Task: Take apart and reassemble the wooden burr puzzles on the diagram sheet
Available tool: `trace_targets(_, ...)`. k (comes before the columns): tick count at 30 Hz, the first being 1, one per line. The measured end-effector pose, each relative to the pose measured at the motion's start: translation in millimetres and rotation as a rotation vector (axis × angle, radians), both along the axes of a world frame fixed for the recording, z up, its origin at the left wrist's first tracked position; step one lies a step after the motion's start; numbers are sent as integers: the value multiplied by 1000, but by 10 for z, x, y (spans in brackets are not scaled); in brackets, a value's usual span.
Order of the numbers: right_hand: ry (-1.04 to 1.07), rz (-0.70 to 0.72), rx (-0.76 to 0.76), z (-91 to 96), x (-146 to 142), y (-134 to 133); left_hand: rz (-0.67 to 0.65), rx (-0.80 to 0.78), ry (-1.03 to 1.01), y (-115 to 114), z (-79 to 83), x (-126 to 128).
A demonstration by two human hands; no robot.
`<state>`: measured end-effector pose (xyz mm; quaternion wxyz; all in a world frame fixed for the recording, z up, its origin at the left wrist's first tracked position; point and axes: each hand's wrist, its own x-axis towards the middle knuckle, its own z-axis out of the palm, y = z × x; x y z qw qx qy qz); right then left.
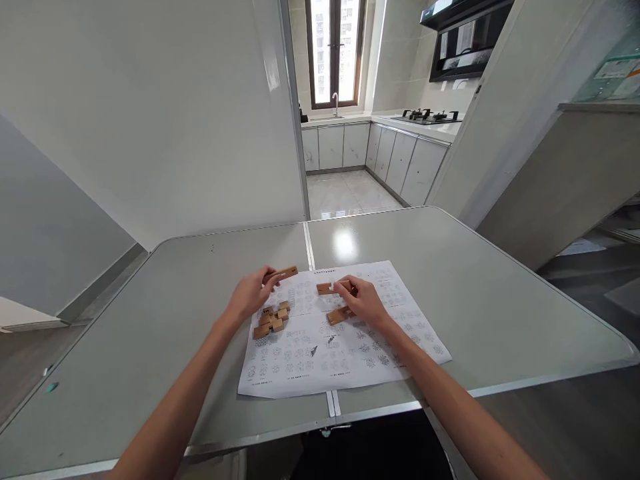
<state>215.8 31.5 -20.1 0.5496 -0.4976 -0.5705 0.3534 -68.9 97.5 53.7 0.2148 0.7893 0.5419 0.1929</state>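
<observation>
My left hand (250, 295) is closed on a wooden puzzle piece (287, 272) at the upper left of a printed paper sheet (300, 363). Just below it lies a cluster of notched wooden blocks (271, 321), on the sheet's left side. My right hand (365, 301) has its fingers closed on a notched wooden bar (325, 289) near the sheet's upper middle. Another wooden piece (337, 316) lies on the paper under that hand, which partly covers it. The sheet carries rows of small line diagrams and text too small to read.
The sheet rests on a grey folding table (150, 353) with a metal seam (309, 243) down its middle. A small green bit (52, 387) lies near the left edge. Beyond the table are a white wall (200, 120) and a kitchen with a stove (430, 117).
</observation>
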Motion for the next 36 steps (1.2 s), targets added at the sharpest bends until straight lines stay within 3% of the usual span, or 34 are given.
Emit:
trace_targets(4, -131, -26, 29, -72, 23, 21, -75, -136, -459, -422, -47, 455)
trace_targets(9, -282, -58, 65, -167, 75, 64, -101, -339, -682, -731, -315, 840)
trace_targets(16, -403, -11, 125, -189, 80, 84, 0, -371, -832, -736, -552, 962)
trace_targets(25, -648, 224, 232, 2, 83, -81, 11, -379, -904, -692, -526, 935)
trace_targets(31, -624, 176, 206, -83, 66, -82, 25, -415, -934, -684, -523, 939)
trace_targets(36, -564, 109, 281, -136, 66, -21, 12, -435, -959, -677, -559, 947)
